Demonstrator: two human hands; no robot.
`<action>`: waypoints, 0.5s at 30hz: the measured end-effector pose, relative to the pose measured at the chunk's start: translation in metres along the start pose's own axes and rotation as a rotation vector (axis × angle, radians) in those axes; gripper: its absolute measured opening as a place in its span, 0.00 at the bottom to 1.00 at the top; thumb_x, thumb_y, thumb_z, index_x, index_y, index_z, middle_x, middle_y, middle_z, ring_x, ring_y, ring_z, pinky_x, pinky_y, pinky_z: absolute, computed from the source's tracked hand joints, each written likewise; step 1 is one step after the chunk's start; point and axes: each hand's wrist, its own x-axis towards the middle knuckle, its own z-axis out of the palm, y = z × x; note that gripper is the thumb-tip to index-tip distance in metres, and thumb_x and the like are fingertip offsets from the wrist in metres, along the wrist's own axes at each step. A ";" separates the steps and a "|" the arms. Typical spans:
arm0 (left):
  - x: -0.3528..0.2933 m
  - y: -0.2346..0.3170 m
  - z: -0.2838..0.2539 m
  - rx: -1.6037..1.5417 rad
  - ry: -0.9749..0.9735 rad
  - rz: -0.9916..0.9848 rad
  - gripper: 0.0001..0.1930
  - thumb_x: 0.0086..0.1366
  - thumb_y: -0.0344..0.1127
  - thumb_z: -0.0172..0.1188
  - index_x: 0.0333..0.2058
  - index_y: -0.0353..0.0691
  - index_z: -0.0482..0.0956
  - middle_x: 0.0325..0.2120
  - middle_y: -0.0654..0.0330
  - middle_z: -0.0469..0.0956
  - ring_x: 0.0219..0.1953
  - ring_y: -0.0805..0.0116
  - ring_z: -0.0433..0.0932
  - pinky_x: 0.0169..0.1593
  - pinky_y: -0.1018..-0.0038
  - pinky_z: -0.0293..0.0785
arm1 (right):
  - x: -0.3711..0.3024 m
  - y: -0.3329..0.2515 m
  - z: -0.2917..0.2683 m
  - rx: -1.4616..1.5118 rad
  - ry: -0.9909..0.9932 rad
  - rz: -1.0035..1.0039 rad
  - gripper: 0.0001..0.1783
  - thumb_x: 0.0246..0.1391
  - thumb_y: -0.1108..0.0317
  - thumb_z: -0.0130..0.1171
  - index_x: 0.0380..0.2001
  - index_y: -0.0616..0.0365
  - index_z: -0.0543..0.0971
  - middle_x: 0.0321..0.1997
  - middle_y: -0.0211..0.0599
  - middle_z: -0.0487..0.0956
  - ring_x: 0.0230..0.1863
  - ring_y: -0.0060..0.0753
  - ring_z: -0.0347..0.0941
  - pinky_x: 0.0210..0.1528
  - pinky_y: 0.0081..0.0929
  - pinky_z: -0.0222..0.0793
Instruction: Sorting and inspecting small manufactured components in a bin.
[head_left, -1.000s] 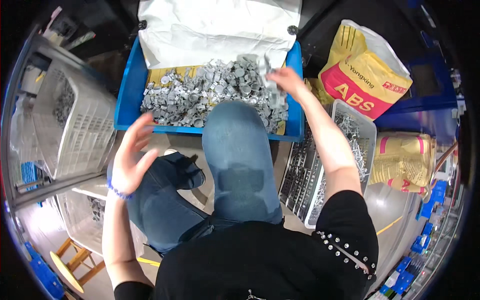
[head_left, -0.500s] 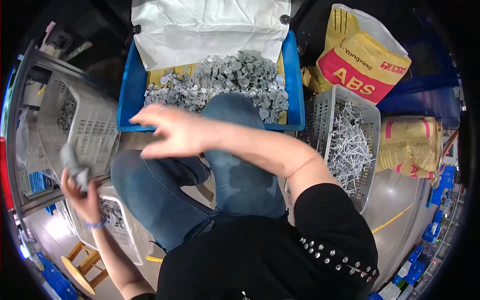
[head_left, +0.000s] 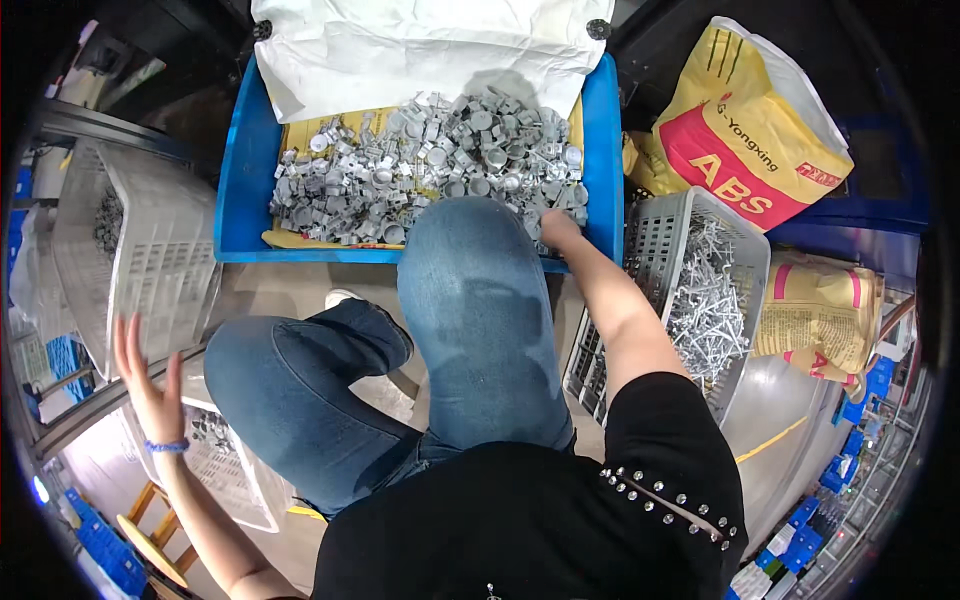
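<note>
My left hand (head_left: 150, 392) is raised at the left with its fingers spread and nothing in it. It is beside the front of a tilted white plastic basket (head_left: 165, 270) and above a lower white basket (head_left: 262, 490). My right hand (head_left: 562, 232) reaches into the right front corner of a blue bin (head_left: 238, 190). It is at the edge of a heap of small grey plastic parts (head_left: 430, 165), many with round caps. Its fingers point down and are mostly hidden, so I cannot see what they hold.
A white sheet (head_left: 430, 50) hangs at the bin's back. On the right are a grey basket (head_left: 755, 290) of thin grey sprue pieces, a yellow and red sack (head_left: 720, 140) and another sack (head_left: 815, 300). A wooden stool (head_left: 150, 548) stands at lower left.
My left hand has let go of the grey object it held beside the tilted basket and opened. My right hand has swung from over my lap rightward and forward into the blue bin.
</note>
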 end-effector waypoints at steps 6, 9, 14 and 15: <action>0.077 0.173 0.042 -0.401 -0.201 0.486 0.27 0.47 0.28 0.63 0.50 0.41 0.71 0.57 0.49 0.60 0.59 0.50 0.59 0.60 0.64 0.57 | 0.000 0.015 -0.013 0.071 0.200 -0.083 0.10 0.44 0.70 0.52 0.33 0.55 0.76 0.35 0.47 0.77 0.39 0.51 0.73 0.37 0.45 0.68; 0.089 0.195 0.060 -0.510 -0.268 0.606 0.24 0.52 0.34 0.61 0.49 0.39 0.71 0.55 0.49 0.65 0.58 0.53 0.63 0.58 0.63 0.59 | -0.057 0.005 -0.092 0.227 0.468 -0.314 0.08 0.44 0.70 0.53 0.32 0.54 0.73 0.31 0.46 0.76 0.34 0.51 0.72 0.34 0.42 0.67; 0.083 0.178 0.103 -0.692 -0.345 0.463 0.22 0.53 0.31 0.60 0.48 0.39 0.72 0.48 0.52 0.71 0.52 0.55 0.68 0.55 0.66 0.63 | -0.228 0.070 -0.249 -0.080 0.314 -0.245 0.12 0.45 0.65 0.59 0.35 0.54 0.76 0.30 0.44 0.76 0.36 0.48 0.73 0.38 0.38 0.68; 0.080 0.172 0.107 -0.703 -0.411 0.379 0.21 0.54 0.32 0.59 0.48 0.38 0.72 0.47 0.52 0.72 0.51 0.55 0.69 0.54 0.66 0.64 | -0.252 0.077 -0.275 -0.304 0.063 -0.128 0.14 0.40 0.65 0.61 0.34 0.54 0.76 0.30 0.42 0.76 0.37 0.46 0.73 0.39 0.39 0.68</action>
